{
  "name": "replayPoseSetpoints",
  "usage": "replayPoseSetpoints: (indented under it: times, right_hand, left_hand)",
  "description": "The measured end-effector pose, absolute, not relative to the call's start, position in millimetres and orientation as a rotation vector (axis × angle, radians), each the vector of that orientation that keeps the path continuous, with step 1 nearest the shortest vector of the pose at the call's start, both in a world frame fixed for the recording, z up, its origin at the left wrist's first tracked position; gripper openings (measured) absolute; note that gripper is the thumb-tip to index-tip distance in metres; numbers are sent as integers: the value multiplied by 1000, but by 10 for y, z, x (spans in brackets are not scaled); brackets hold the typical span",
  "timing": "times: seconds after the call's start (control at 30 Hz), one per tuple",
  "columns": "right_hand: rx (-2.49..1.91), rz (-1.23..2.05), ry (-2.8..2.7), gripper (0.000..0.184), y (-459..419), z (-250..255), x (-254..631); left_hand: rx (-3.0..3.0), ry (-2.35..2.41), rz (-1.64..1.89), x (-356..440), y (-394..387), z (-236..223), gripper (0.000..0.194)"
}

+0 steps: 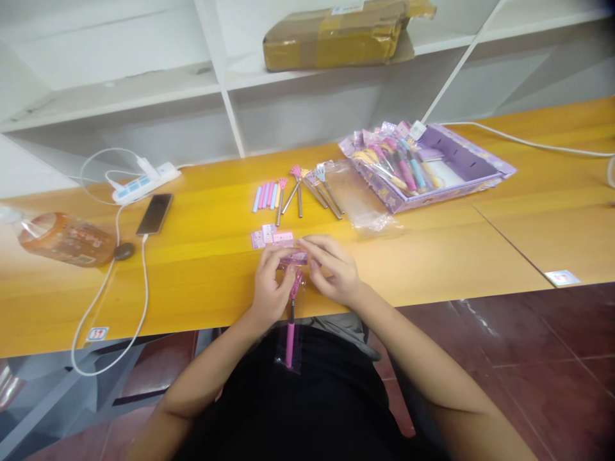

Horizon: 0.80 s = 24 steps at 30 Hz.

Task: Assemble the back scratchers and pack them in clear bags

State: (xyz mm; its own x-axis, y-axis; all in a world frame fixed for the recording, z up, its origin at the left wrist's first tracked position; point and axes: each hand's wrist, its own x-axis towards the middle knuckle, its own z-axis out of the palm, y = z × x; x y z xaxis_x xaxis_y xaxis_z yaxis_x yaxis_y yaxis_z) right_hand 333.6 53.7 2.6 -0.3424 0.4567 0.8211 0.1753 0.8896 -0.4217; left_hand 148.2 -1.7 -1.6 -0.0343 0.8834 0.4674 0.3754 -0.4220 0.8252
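Observation:
Between my hands a pink telescopic back scratcher [291,342] hangs in a clear plastic bag, its handle end over my lap. At the bag's top is a purple header card [298,258]. My left hand [273,285] is closed on the card's left side, thumb below and fingers above. At the card's right end my right hand [334,269] is closed, with thumb and fingers drawn together; the exact grip is partly hidden. Just beyond my hands lie several small printed cards [263,235]. Farther back are loose back scratcher heads with metal rods [300,198] and several coloured handles [265,196].
A purple box [461,186] holds several bagged back scratchers, with clear plastic bags [369,214] beside it. To the left are a phone [154,214], a power strip [147,184], white cables and a drink bottle [67,238]. A taped carton [334,41] sits on the shelf.

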Motion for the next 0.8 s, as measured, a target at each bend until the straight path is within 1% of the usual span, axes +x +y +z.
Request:
replayPoseSetpoints:
  times: [0.07,0.2,0.27,0.33,0.4,0.6,0.8]
  right_hand:
    - [-454,321,-1912,66,541,24,3332]
    - [-469,331,-1903,49,546,40,3329]
    - [-451,305,-1909,42,550,56,3331]
    - [-400,261,-1922,38,554,68,3333]
    - [-372,224,-1938,35,558,66,3332]
    - [-438,198,-1996,32,578,-17,3299]
    - [-382,209,-2069,34,601,-28,3285]
  left_hand:
    - [1744,1308,1495,1489,-18,-44,28]
    - [1554,1263,1569,1510,-15,-112,55]
    - [1506,1256,1546,1514,-11,-126,61]
    - [1484,1273,1505,1512,-7,-124,57]
    - [1472,1291,1476,1505,-4,-114,49]
    - [1432,1314,1470,1479,-19,-70,35]
    - [1430,1284,1471,1471,-33,-37,32]
